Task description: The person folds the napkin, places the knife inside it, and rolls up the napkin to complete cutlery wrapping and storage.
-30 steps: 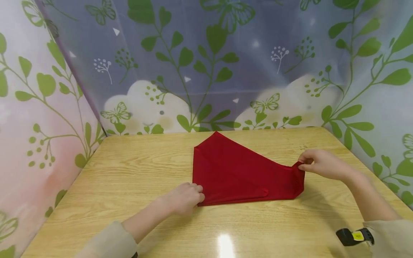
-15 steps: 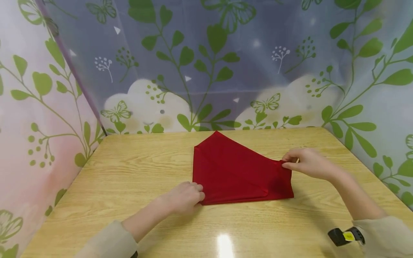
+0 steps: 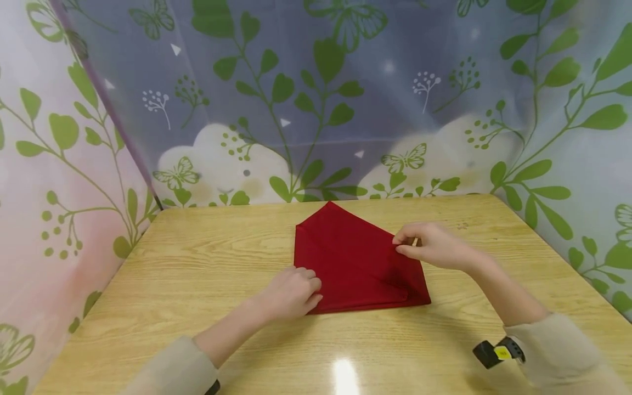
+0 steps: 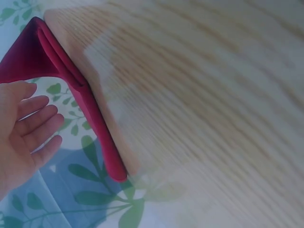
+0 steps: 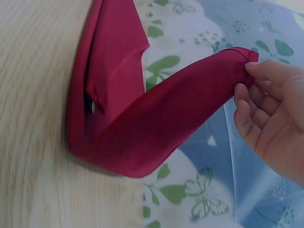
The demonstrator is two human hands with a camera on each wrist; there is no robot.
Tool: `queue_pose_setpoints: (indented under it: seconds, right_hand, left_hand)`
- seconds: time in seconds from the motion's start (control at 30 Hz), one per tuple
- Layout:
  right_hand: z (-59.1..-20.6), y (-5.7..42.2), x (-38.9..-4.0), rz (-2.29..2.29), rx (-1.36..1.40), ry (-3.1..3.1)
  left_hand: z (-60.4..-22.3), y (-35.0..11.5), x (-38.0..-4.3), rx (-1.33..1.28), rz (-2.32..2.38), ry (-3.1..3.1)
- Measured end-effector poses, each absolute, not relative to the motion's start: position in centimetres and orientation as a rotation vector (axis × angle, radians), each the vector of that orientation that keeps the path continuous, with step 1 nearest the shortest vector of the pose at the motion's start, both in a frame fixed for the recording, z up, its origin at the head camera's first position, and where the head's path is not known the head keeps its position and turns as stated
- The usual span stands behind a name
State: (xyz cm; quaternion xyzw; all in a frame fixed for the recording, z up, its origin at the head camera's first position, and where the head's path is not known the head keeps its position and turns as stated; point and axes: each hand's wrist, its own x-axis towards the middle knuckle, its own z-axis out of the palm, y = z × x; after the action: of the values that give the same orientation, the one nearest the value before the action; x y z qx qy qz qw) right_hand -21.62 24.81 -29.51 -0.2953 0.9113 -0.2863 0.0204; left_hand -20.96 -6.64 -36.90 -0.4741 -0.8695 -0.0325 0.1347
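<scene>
A folded red cloth (image 3: 350,258) lies on the wooden table, its upper corner pointing toward the back. My right hand (image 3: 429,247) pinches the end of its right part between thumb and fingers. In the right wrist view that strip of cloth (image 5: 156,123) is raised off the table and bends back over the layers beneath. At the cloth's lower left edge is my left hand (image 3: 291,293). The left wrist view shows its fingers (image 4: 40,126) loosely bent and apart, with nothing gripped, beside the cloth's lifted-looking left corner (image 4: 28,57).
The light wooden table (image 3: 212,247) extends around the cloth on all sides. Printed fabric walls (image 3: 326,120) with green leaves and butterflies stand behind and at both sides. A black strap with a yellow label (image 3: 502,352) is on the right wrist.
My right hand has moved left, folding the cloth's right end up and over, so the cloth looks shorter. My left hand has shifted slightly up and right, its fingers loosening from the left edge.
</scene>
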Motion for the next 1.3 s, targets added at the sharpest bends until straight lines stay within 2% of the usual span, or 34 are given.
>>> queue_pose_setpoints:
  seconds: [0.23, 0.63, 1.3]
  right_hand:
    - [-29.9, 22.5, -21.8, -0.878, -1.02, 2.806]
    - [-30.8, 19.1, -21.6, -0.971, -1.097, 2.807]
    - [-32.3, 17.7, -21.3, -0.942, -1.206, 2.81]
  left_hand:
    - [-36.5, -6.2, -21.3, -1.331, -0.247, -2.54]
    - [-34.1, -3.8, -21.1, -1.033, -1.081, -2.718]
    - [-34.3, -3.4, -21.1, -1.028, -1.068, -2.661]
